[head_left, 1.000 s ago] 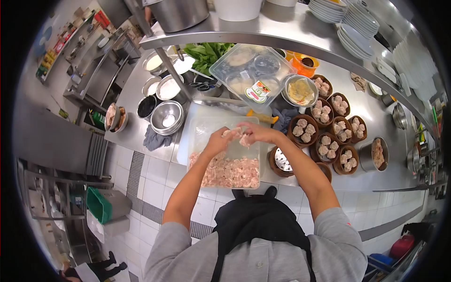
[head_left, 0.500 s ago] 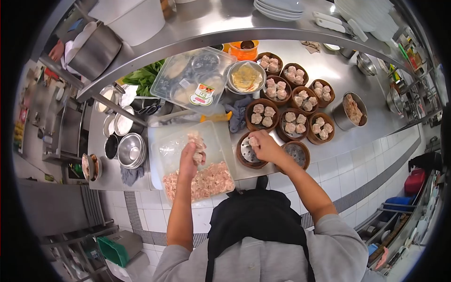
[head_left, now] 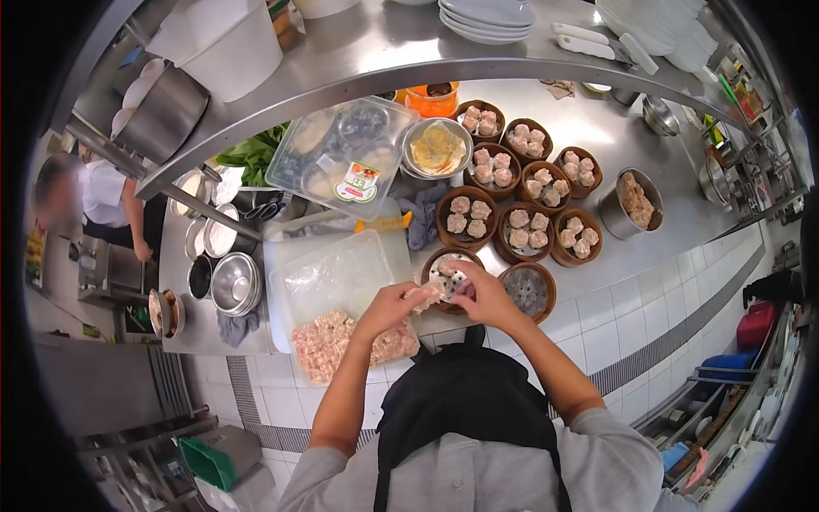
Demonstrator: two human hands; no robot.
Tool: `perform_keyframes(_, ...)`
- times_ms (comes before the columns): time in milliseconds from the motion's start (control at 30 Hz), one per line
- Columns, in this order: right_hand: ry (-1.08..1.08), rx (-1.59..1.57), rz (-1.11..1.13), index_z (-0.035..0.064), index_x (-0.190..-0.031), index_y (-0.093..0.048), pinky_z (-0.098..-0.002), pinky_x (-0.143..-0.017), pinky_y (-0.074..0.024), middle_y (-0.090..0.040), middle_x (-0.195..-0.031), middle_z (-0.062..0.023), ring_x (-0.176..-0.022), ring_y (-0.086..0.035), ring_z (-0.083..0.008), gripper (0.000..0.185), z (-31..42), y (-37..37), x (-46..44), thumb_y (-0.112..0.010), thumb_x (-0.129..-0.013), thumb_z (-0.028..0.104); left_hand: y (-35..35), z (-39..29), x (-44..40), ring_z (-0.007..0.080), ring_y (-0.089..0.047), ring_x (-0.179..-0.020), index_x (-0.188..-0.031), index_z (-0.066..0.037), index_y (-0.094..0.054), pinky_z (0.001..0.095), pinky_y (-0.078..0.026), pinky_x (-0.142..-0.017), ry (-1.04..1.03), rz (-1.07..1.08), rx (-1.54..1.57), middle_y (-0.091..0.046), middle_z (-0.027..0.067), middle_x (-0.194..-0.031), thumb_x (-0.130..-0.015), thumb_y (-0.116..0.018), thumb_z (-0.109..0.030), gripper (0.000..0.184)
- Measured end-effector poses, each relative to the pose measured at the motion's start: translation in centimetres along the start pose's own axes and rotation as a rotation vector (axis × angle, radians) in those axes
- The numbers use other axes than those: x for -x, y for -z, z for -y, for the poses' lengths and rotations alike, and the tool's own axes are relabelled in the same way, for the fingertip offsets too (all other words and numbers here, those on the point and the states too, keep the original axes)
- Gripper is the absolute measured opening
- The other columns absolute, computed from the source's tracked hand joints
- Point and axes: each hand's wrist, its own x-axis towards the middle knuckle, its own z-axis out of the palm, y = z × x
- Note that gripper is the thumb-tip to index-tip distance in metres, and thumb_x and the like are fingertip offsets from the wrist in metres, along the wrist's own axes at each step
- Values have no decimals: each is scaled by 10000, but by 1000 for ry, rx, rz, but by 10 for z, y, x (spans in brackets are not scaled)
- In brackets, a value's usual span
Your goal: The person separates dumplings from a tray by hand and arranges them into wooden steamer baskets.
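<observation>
Pale minced meat (head_left: pixel 432 296) is held in the fingers of my left hand (head_left: pixel 391 309), over the near edge of a round steamer basket (head_left: pixel 426 277). My right hand (head_left: pixel 485 297) is curled beside it above the same basket, its fingertips close to the meat; whether it grips some too is hard to tell. A clear plastic tub (head_left: pixel 328 271) on the left has chunky meat (head_left: pixel 341 343) in its near part. To the right sits another basket (head_left: pixel 527 290) with only its perforated base showing.
Several steamer baskets (head_left: pixel 467 217) with dumplings stand behind and to the right. A metal pot of filling (head_left: pixel 631 203) is farther right. Steel bowls (head_left: pixel 236 283) are at the left. A shelf (head_left: pixel 358 77) crosses above the counter. Another person (head_left: pixel 111 200) stands at far left.
My left hand has moved right from above the tub to the basket, carrying meat. My right hand has drawn slightly back and stays at the basket. Another person has appeared at far left.
</observation>
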Motion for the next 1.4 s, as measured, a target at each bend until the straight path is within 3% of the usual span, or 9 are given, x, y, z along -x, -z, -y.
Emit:
perform_keyframes(167, 290, 22, -2, 45, -1185, -586, -344, -806, -535, -612, -1171, -152, -964, -643, -311, 424, -6, -12, 5, -706, -779, 58, -18, -8, -13, 80, -547, -641, -1037, -29, -662, 237, -455, -540, 61, 109, 103, -607, 3, -829, -949, -567, -422, 414)
perform_keyframes(333, 179, 42, -299, 25, -1129, -589, -368, -809, -529, -624, -1092, -161, -964, -635, -336, 385, -5, -29, 18, -709, -769, 89, -44, -17, -11, 74, -552, -596, -1040, -49, -651, 218, -416, -473, 127, -17, 455, -621, 9, -822, -950, -553, -446, 419)
perform_keyframes(500, 242, 135, -511, 18, -1088, -593, -331, -639, -520, -596, -927, -148, -729, -625, -247, 379, -17, -43, 21, -744, -751, 105, -59, -3, -19, 81, -546, -543, -957, -28, -656, 218, -395, -440, 141, -166, 582, -608, 7, -739, -932, -576, -453, 433)
perform_keyframes(600, 182, 178, -430, 31, -1132, -572, -418, -713, -495, -567, -929, -170, -836, -584, -357, 423, -15, -39, 22, -725, -749, 123, -62, -5, -16, 81, -552, -546, -951, -39, -660, 219, -399, -442, 162, -232, 555, -614, 5, -743, -923, -586, -458, 426)
perform_keyframes(733, 141, 160, -413, 36, -1119, -588, -420, -724, -469, -542, -896, -146, -837, -557, -338, 420, -24, -38, 20, -735, -741, 146, -66, -3, -16, 82, -557, -548, -959, -51, -666, 219, -407, -449, 175, -351, 481, -618, 5, -743, -910, -597, -470, 428)
perform_keyframes(900, 199, 534, -481, 96, -1078, -631, -430, -763, -401, -527, -871, -106, -886, -512, -306, 370, -28, -27, 15, -717, -727, 178, -69, 4, -15, 85, -567, -555, -988, -50, -674, 229, -421, -451, 139, -446, 460, -616, 7, -728, -898, -612, -477, 440)
perform_keyframes(1033, 161, 497, -497, 116, -1084, -633, -430, -773, -384, -544, -902, -89, -912, -503, -303, 359, -36, -24, 13, -698, -734, 160, -61, 8, -17, 87, -568, -557, -1066, -63, -654, 233, -420, -443, 164, -498, 399, -630, 14, -767, -909, -615, -435, 406)
perform_keyframes(1200, 211, 666, -455, 120, -1124, -624, -423, -823, -377, -599, -1120, -37, -957, -496, -284, 367, -51, -22, 1, -649, -758, 102, -55, 3, -13, 92, -596, -620, -1246, -114, -557, 229, -441, -479, 86, -276, 548, -660, 33, -967, -957, -567, -359, 379)
perform_keyframes(1400, 200, 714, -412, 109, -1132, -618, -445, -853, -366, -589, -1204, -64, -1003, -484, -295, 385, -57, -23, -5, -615, -751, 58, -56, 3, -13, 113, -617, -671, -1259, -126, -534, 237, -465, -531, 122, -182, 659, -664, 31, -978, -970, -549, -326, 352)
